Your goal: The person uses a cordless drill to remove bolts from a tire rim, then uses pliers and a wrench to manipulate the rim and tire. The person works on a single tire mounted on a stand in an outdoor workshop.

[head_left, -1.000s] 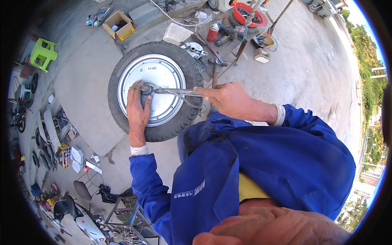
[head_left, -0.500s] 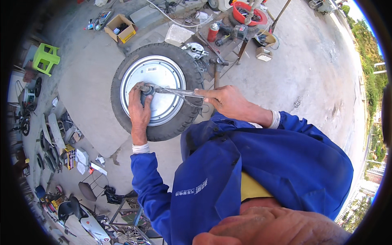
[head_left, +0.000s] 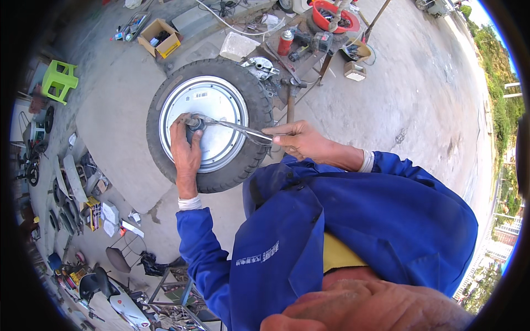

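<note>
Down in the head view, a wheel [head_left: 207,126] with a black tyre and silver hub lies flat on the concrete floor [head_left: 419,94], left of centre in the frame. The left hand [head_left: 186,150] rests on the hub, its fingers curled around the axle at the hub's middle, where the head of a metal wrench [head_left: 234,128] sits. The wrench runs rightward across the hub and tyre to the right hand [head_left: 298,140], which is closed around its handle end, just past the tyre's right edge. Both sleeves are blue. Above the wheel, near the upper edge, sit a cardboard box [head_left: 160,37], a red spray can [head_left: 285,42] and a red basin [head_left: 337,15]. A green stool [head_left: 59,80] stands at the upper left.
</note>
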### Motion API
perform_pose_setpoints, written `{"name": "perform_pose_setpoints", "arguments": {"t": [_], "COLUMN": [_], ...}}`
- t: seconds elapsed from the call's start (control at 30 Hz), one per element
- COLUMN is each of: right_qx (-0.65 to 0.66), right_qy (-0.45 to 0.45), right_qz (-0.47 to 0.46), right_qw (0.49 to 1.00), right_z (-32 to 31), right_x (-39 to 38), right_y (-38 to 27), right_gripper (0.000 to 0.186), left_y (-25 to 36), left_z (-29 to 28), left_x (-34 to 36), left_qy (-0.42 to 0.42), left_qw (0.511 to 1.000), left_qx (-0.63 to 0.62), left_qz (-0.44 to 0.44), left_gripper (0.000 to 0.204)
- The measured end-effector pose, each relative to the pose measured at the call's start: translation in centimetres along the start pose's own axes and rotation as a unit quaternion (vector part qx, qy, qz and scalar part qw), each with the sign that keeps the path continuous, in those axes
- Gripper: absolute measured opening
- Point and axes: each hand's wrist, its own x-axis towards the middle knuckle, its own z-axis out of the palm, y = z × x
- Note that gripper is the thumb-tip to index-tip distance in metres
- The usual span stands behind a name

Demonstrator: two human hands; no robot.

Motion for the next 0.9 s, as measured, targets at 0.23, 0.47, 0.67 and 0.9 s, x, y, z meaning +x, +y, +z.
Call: {"name": "perform_pose_setpoints", "arguments": {"t": [0.23,0.47,0.67,0.9], "right_qx": [-0.508,0.123,-0.078,-0.364], "right_qy": [0.076,-0.058,-0.004,0.033], "right_qz": [-0.295,0.059,-0.128,-0.170], "right_qw": [0.806,0.989,0.989,0.915], "right_z": [-1.2,-1.0,-0.6,-1.2], "right_x": [0.7,0.3,0.9,0.1], "right_y": [-1.5,-1.1,-0.1,-2.4], "right_gripper": [0.038,0.039,0.036,0.038], "left_y": [-0.6,-0.4,0.5,0.2], "left_z": [-0.3,0.2,1.3,2.2], "left_x": [-0.3,-0.2,-0.3,-0.3], "left_qy": [0.002,0.008,0.039,0.048], "left_qw": [0.999,0.999,0.996,0.992], "left_qx": [0.036,0.040,0.086,0.119], "left_qz": [0.008,0.001,-0.004,-0.005], "left_gripper": [0.049,0.055,0.055,0.052]}}
